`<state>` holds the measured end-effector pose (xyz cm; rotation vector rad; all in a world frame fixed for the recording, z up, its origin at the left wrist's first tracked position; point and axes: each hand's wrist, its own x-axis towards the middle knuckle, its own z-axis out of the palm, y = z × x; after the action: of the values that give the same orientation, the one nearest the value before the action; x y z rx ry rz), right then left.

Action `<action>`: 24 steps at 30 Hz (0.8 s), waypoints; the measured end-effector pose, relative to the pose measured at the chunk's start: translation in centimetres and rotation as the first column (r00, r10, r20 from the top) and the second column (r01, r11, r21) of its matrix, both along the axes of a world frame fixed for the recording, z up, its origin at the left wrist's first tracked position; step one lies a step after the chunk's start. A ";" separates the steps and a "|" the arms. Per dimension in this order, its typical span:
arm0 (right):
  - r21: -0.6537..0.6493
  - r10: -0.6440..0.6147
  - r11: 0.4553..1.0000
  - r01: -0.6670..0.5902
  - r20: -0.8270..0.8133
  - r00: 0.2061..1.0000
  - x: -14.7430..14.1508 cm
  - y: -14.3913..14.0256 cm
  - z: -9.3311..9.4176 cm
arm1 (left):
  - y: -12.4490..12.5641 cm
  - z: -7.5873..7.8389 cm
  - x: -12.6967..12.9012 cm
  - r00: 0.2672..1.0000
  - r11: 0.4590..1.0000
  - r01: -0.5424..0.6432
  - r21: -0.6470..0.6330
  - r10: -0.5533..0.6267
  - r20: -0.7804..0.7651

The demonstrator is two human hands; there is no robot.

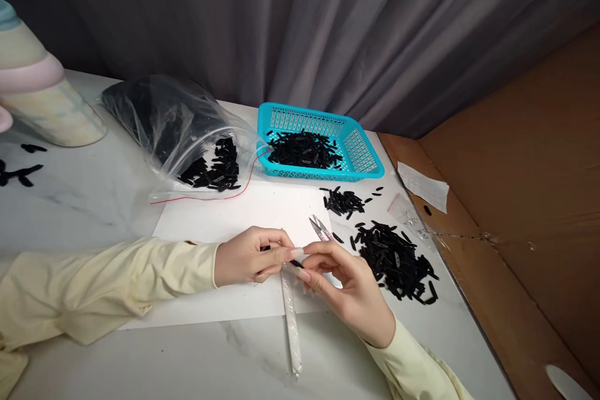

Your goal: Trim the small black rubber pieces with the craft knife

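Note:
My left hand (250, 256) and my right hand (344, 281) meet over a white paper sheet (225, 219). Both pinch the top end of a long thin clear sleeve (291, 319) that trails toward me. A small black piece shows between the left fingers. My right hand also carries small silver snips (320, 227), their blades pointing away from me. A loose heap of black oblong pieces (396, 256) lies just right of my right hand.
A turquoise basket (363, 150) holds more black pieces. An open plastic bag (173, 119) of them lies at the back left. A smaller pile (344, 201) sits before the basket. Cardboard (525, 187) borders the right edge. A striped sleeved arm (37, 87) rests far left.

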<state>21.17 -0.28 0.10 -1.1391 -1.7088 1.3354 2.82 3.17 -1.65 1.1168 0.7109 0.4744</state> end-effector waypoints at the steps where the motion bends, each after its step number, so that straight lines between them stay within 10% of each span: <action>1: 0.030 0.019 0.999 -0.020 0.029 0.999 0.1 0.0 0.0 | 0.1 -0.1 0.0 1.000 1.000 -0.007 -0.001 0.007 -0.004; 6: 0.109 -0.007 0.994 -0.001 0.076 0.997 0.4 0.2 -0.1 | 0.5 -0.2 0.2 0.998 0.994 -0.055 -0.091 0.056 0.012; 15: -0.217 -0.329 0.938 0.272 -0.299 0.896 -0.7 -0.3 -0.8 | -0.1 0.0 -0.2 0.988 0.998 0.057 0.012 -0.054 -0.147; 24: -0.388 -0.411 0.882 0.266 -0.360 0.838 -2.2 -0.6 -0.6 | -0.8 0.4 0.1 0.987 0.985 0.153 -0.073 -0.156 -0.038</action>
<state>18.94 -0.88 -0.49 -1.1503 -0.9311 1.5270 2.89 2.33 -1.26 1.1101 0.6676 0.2920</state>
